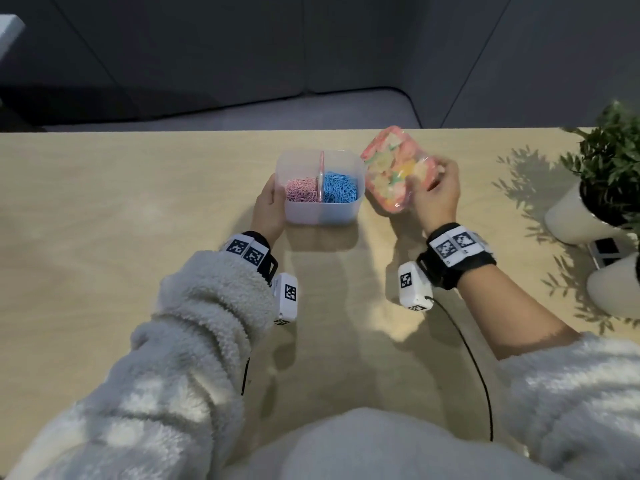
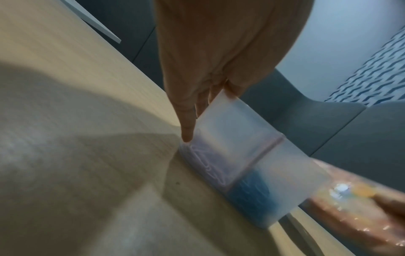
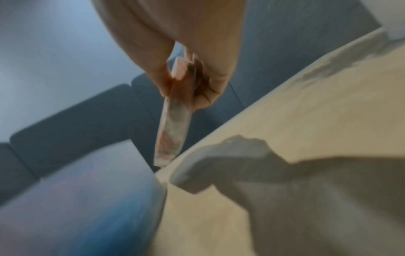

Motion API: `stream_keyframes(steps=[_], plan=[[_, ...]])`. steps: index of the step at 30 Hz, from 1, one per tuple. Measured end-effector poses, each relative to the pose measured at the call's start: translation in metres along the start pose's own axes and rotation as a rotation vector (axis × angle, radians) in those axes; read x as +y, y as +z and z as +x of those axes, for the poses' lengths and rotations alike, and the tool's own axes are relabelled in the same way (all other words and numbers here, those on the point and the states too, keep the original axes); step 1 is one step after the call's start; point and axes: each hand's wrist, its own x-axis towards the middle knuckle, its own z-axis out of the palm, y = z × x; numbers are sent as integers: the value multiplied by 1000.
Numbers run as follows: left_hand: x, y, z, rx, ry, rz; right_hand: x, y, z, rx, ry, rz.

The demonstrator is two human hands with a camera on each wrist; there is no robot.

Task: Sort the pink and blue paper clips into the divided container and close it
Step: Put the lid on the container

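**Container open on table, lid held in right hand beside it**

The divided container (image 1: 320, 209) stands upright on the wooden table (image 1: 104, 237), mouth up, uncovered. It is roughly square in plan, so no clear long axis; its pink divider (image 1: 321, 174) runs near-to-far. Pink paper clips (image 1: 300, 192) fill the left compartment, blue paper clips (image 1: 340, 192) the right.

Left hand (image 1: 268, 209) lies against the container's left wall. In the left wrist view the fingers (image 2: 186, 121) are straight and close together, pressed flat along that wall, with the thumb at the near top corner.

Right hand (image 1: 437, 195) holds the lid (image 1: 398, 168) just right of the container and above the table. The lid is clear with a pink rim and a coloured print. It is tilted, far-left edge raised, its printed face towards the head camera. In the right wrist view it appears edge-on, thumb on one face and curled fingers on the other, clamped at its near-right end.

A potted plant (image 1: 609, 174) in a white pot stands at the right edge of the table.
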Motion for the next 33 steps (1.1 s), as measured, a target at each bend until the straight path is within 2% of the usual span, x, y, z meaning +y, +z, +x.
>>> stream_keyframes(steps=[4, 7, 10, 12, 14, 16, 19, 22, 27, 33], plan=[[-3, 6, -28, -18, -10, -52, -32, -39, 3, 153, -99, 318], [-14, 9, -41, -30, -13, -62, -45, -45, 1, 131, -103, 432], [-17, 13, -49, -29, -30, -29, -45, -20, -15, -32, -34, 349], [-11, 13, -56, 28, -48, 62, -39, 2, -24, -103, 20, 278], [-4, 9, -55, 74, -43, 24, -35, 22, -30, -156, 45, 241], [10, 8, -46, 59, -32, -45, -34, 38, -31, -187, 52, 194], [31, 12, -32, -48, -44, -163, -34, 53, -31, -202, 8, 53], [27, 19, -14, -42, -88, -193, -28, 61, -31, -196, 33, -25], [20, 23, -14, 52, -150, -187, -22, 54, -40, -170, 79, 8], [14, 24, -16, 45, -121, -232, -23, 54, -42, -177, 60, 4]])
